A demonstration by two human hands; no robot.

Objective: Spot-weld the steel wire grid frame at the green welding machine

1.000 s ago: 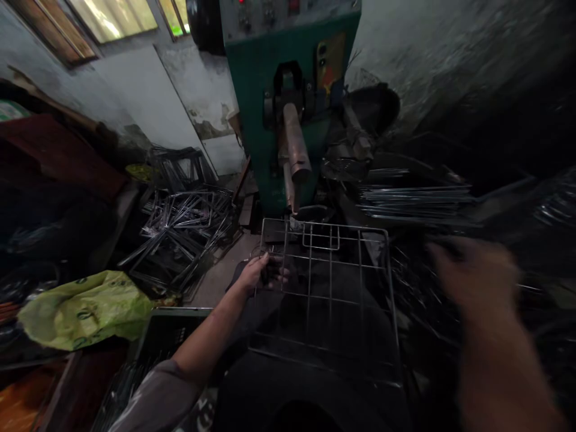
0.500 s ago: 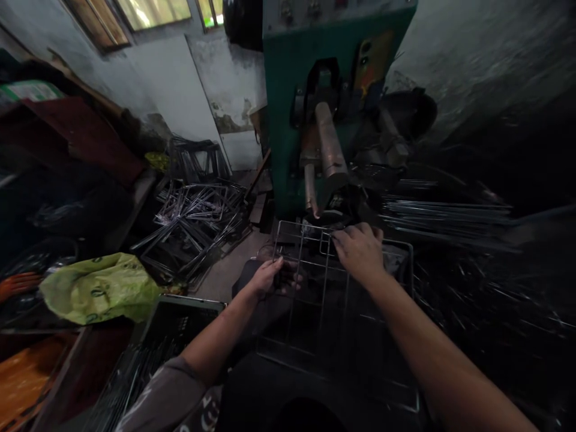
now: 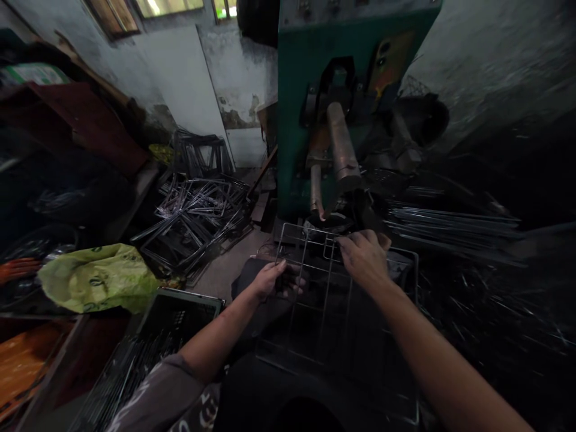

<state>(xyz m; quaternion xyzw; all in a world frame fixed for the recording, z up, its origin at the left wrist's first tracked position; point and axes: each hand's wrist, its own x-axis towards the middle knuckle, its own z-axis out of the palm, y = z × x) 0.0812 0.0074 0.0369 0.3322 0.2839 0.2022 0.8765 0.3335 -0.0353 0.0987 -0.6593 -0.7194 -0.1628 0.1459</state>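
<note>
The left hand [image 3: 270,279] is closed on the left edge of a wire rack [image 3: 335,312]. Its thumb lies on top and its fingers [image 3: 294,281] curl under the wire. The right hand [image 3: 365,258] rests on the far part of the rack, and its bent fingers [image 3: 355,241] press down on a small wire loop [image 3: 330,245] there. I cannot tell if they pinch it. The rack lies flat under both hands and runs back toward the person. Just past the fingertips stands a green machine [image 3: 342,96] with a metal rod [image 3: 342,150] that points down at the far edge of the rack. To the right of the right hand lies a bunch of thin rods [image 3: 450,222]. Far to the left of the left hand sit a heap of wire frames [image 3: 198,210] and a yellow bag [image 3: 96,279]. Near the left arm is a dark crate [image 3: 175,315].
</note>
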